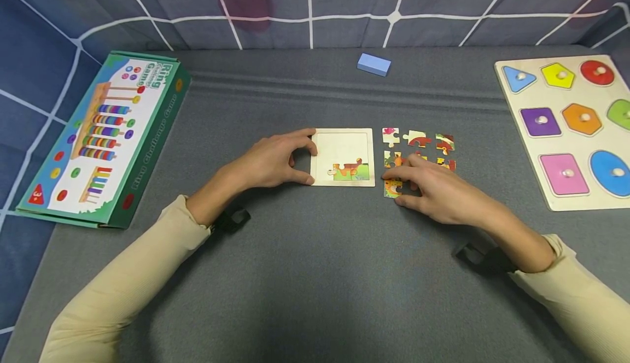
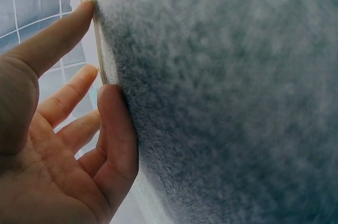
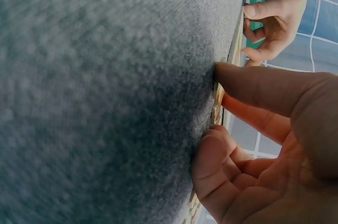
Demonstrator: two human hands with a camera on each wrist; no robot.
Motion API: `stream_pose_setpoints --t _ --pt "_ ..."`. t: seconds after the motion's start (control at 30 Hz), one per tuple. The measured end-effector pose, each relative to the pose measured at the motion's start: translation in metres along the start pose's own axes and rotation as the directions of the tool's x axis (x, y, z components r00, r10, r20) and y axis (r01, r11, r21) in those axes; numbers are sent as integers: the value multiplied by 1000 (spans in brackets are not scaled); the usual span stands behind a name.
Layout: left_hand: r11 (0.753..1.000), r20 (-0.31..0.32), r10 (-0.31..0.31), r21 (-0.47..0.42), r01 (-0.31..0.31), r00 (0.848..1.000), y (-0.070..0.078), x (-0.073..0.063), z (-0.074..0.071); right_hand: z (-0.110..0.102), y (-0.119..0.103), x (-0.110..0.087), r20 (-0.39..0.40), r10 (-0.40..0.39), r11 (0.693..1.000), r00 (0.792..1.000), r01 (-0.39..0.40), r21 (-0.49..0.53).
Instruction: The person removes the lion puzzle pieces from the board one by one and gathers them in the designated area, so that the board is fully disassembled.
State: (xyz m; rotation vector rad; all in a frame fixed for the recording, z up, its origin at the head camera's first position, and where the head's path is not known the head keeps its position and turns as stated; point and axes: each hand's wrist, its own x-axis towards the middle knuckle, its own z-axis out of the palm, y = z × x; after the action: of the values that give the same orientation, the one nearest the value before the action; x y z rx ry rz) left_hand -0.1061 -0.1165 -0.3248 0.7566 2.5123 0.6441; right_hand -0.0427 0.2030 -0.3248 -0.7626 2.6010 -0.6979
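Observation:
My left hand (image 1: 273, 160) rests against the left edge of a small square wooden puzzle tray (image 1: 344, 132), thumb near its lower corner and a finger at the upper one. A few joined puzzle pieces (image 1: 353, 173), green with red and orange, lie in the tray's lower right. To the right, my right hand (image 1: 440, 193) pinches a colourful puzzle piece (image 1: 392, 189) at the lower left of a group of loose pieces. Its thumb and a fingertip sit at the piece's sides in the right wrist view. The hand partly covers other loose pieces, among them a pink-flowered piece (image 1: 390, 136) left visible.
At the left lies a green-edged game box (image 1: 123, 133). A blue block (image 1: 374, 64) sits at the back, and a wooden shape board (image 1: 538, 152) with knobbed pieces lies at the right. Grey cloth covers the table; a blue gridded cloth (image 1: 275, 2) hangs behind.

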Motion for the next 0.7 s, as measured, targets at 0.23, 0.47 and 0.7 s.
stream_pose_setpoints --t 0.23,0.47,0.7 --pt "1000 0 5 -3 -5 1000 1 -1 -1 0 1 -1 -7 -23 1000 1000 23 9" --pt "1000 7 4 -8 -4 1000 0 0 -1 1 1 -1 -9 -16 1000 1000 16 10" --pt "1000 1 8 5 -8 1000 0 0 0 1 2 0 -13 -11 1000 1000 11 11"
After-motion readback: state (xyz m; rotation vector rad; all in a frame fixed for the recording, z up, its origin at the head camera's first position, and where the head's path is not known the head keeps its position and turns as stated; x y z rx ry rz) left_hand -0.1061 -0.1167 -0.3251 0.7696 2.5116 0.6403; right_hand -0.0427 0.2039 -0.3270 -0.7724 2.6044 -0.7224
